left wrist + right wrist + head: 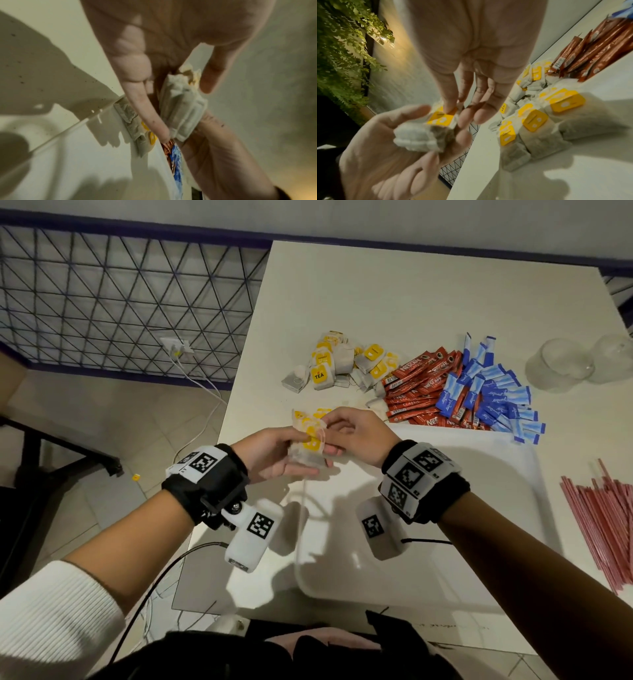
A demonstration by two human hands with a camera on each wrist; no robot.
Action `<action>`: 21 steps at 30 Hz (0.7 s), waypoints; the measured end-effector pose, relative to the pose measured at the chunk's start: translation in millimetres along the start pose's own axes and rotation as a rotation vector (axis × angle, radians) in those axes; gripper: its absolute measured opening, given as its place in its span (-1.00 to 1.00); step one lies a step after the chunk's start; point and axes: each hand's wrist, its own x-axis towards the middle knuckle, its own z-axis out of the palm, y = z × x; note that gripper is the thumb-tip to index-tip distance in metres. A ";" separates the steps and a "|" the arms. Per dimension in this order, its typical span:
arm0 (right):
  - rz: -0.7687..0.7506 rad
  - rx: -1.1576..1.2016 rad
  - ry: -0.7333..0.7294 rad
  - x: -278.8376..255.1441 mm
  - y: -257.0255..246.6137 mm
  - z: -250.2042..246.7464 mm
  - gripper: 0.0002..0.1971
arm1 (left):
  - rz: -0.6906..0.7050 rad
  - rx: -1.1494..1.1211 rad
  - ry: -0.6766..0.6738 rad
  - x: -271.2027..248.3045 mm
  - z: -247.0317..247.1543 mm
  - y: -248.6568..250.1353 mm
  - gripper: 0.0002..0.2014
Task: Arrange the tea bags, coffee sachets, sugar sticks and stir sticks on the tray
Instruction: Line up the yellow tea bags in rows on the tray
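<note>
White table (394, 296) fills the right of the head view, with a white tray (479, 542) at its near edge, below both forearms. Red stir sticks (603, 518) lie fanned on the table just right of the tray. Beyond the tray's far rim sit three heaps in a row: blue sugar sticks (496, 392) on the right, red coffee sachets (421, 385) in the middle touching them, and loose tea bags (342, 361) with yellow tags on the left. Two clear glass lids (561, 364) stand at the far right.

Left hand (274, 453), palm up over the tray's far left corner, cradles a small bundle of tea bags (308, 443), its fingers loosely curled beneath the bundle and thumb resting on top. Right hand (356, 436) meets it from the right; its fingertips (450, 106) pinch the yellow tag end of the bundle, the other fingers relaxed. A few more tagged tea bags (537, 129) lie on the table just beyond the hands.
</note>
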 end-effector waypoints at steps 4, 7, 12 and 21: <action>0.036 0.066 0.009 4.5 0.6 7.1 -0.83 | 0.114 -0.046 0.103 -4.7 -5.6 -4.9 -0.78; 0.035 -0.008 0.026 8.2 1.9 14.6 -0.82 | 0.173 -0.040 0.194 -3.6 -10.0 -7.4 -0.81; 0.102 0.098 0.018 12.3 2.0 19.0 -0.78 | 0.156 0.046 0.357 -6.1 -18.5 -8.3 -0.86; 0.164 0.125 -0.006 3.5 -0.7 20.4 -0.89 | 0.109 0.482 0.403 -4.6 -25.0 -8.2 -0.79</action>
